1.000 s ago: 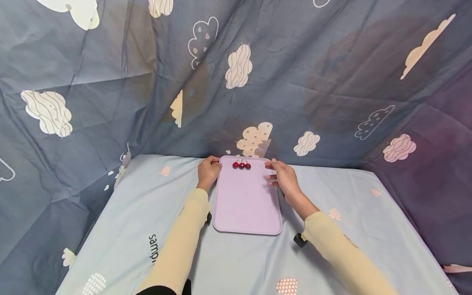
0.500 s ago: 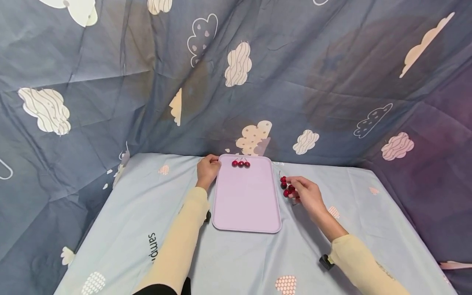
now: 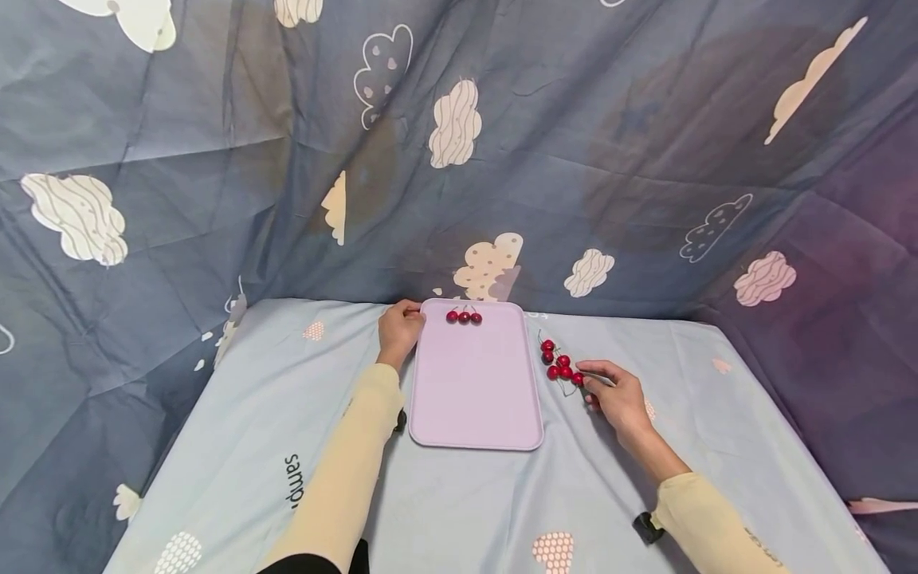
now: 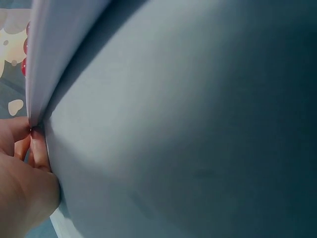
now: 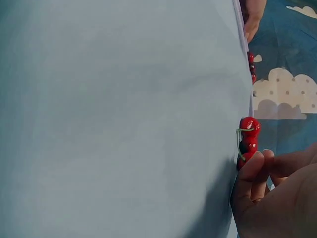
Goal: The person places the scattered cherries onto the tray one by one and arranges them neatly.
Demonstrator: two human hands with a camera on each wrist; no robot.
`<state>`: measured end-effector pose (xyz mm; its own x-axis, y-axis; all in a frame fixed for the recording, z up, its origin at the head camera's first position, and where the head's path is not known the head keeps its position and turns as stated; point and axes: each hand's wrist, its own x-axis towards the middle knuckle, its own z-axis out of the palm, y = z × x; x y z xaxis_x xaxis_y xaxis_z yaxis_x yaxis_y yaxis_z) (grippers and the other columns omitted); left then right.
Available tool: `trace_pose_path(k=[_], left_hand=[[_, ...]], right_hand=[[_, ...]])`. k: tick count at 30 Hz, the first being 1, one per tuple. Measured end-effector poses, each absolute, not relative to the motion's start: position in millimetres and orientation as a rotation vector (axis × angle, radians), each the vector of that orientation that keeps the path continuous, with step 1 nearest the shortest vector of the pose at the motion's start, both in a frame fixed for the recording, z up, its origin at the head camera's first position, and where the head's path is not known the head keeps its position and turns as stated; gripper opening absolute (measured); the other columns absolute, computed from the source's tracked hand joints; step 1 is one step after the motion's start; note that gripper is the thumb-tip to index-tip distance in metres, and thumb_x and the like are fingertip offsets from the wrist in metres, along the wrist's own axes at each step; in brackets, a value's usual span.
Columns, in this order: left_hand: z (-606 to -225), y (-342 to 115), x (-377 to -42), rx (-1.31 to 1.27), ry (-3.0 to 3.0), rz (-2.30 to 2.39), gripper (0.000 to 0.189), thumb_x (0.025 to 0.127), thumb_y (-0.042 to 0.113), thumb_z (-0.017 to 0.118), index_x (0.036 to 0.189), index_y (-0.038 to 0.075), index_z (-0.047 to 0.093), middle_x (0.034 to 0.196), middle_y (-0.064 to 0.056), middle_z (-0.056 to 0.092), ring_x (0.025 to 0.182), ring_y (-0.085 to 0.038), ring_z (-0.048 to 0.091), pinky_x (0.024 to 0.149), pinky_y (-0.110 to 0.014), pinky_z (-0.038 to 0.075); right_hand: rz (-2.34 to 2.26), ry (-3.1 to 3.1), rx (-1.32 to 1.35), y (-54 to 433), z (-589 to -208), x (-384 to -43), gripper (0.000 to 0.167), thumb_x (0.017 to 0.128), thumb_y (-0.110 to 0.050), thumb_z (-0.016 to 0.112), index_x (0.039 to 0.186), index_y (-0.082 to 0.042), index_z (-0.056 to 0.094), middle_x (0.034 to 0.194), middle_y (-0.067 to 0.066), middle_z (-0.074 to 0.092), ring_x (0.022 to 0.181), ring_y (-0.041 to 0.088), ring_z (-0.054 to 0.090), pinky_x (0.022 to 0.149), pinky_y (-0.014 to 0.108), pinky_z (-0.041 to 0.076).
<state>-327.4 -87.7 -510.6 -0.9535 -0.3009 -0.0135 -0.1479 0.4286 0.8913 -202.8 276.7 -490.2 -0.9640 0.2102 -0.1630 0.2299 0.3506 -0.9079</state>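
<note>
A pale purple tray [image 3: 476, 391] lies on the cloth, with three dark red cherries [image 3: 464, 317] in a row near its far edge. My left hand [image 3: 400, 331] pinches the tray's rim near the far left corner; the left wrist view shows its fingertips [image 4: 39, 146] at that rim. To the right of the tray is a loose cluster of several red cherries [image 3: 558, 361] with thin stems. My right hand [image 3: 618, 399] is at the near right end of this cluster, index finger and thumb parted around the last cherry. In the right wrist view, fingertips [image 5: 253, 166] overlap that cherry.
A light blue cloth [image 3: 459, 510] with printed hearts covers the table. Dark blue fabric [image 3: 559, 159] with cloud prints hangs close behind the tray, and purple-toned fabric [image 3: 861, 319] hangs at the right.
My right hand has moved from the tray's far right edge to the cherries beside it, then back rightward, baring more of the cluster. The left hand has kept its hold on the tray.
</note>
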Motion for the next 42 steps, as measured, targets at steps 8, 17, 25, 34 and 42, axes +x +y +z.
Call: trace_pose_path(k=[8, 17, 25, 34, 42], left_hand=[[-512, -89, -328, 0.396, -2.524, -1.561, 0.021, 0.101, 0.014, 0.07, 0.119, 0.005, 0.076, 0.113, -0.014, 0.076, 0.102, -0.029, 0.067, 0.098, -0.04, 0.058], [-514, -90, -328, 0.384, -2.52, -1.552, 0.021, 0.1, 0.013, 0.07, 0.118, 0.005, 0.076, 0.112, -0.014, 0.077, 0.102, -0.029, 0.067, 0.097, -0.041, 0.058], [-514, -90, -328, 0.398, -2.511, -1.564, 0.02, 0.1, 0.013, 0.07, 0.118, 0.006, 0.076, 0.112, -0.014, 0.076, 0.101, -0.028, 0.067, 0.097, -0.04, 0.059], [-510, -87, -330, 0.392, -2.519, -1.568, 0.021, 0.101, 0.014, 0.069, 0.12, 0.006, 0.075, 0.114, -0.014, 0.076, 0.102, -0.028, 0.066, 0.098, -0.04, 0.059], [-512, -88, -328, 0.416, -2.518, -1.579, 0.02, 0.101, 0.014, 0.069, 0.118, 0.006, 0.075, 0.113, -0.014, 0.076, 0.101, -0.028, 0.066, 0.098, -0.04, 0.059]], right_hand=[[-1.655, 2.605, 0.421, 280, -499, -204, 0.035, 0.101, -0.013, 0.068, 0.136, -0.006, 0.067, 0.13, 0.018, 0.067, 0.067, 0.005, 0.061, 0.059, 0.025, 0.058], [-1.582, 2.658, 0.43, 280, -506, -206, 0.034, 0.101, -0.012, 0.07, 0.134, -0.007, 0.068, 0.13, 0.02, 0.069, 0.07, 0.005, 0.065, 0.059, 0.025, 0.058], [-1.594, 2.689, 0.417, 272, -494, -202, 0.033, 0.1, -0.015, 0.072, 0.132, -0.006, 0.068, 0.127, 0.02, 0.068, 0.076, 0.008, 0.069, 0.06, 0.03, 0.061], [-1.608, 2.812, 0.287, 242, -479, -211, 0.029, 0.094, -0.018, 0.079, 0.121, -0.008, 0.071, 0.115, 0.017, 0.071, 0.071, 0.017, 0.074, 0.06, 0.029, 0.061], [-1.62, 2.931, 0.121, 190, -478, -231, 0.022, 0.089, -0.008, 0.081, 0.109, -0.005, 0.071, 0.097, 0.016, 0.072, 0.063, 0.009, 0.064, 0.053, 0.023, 0.056]])
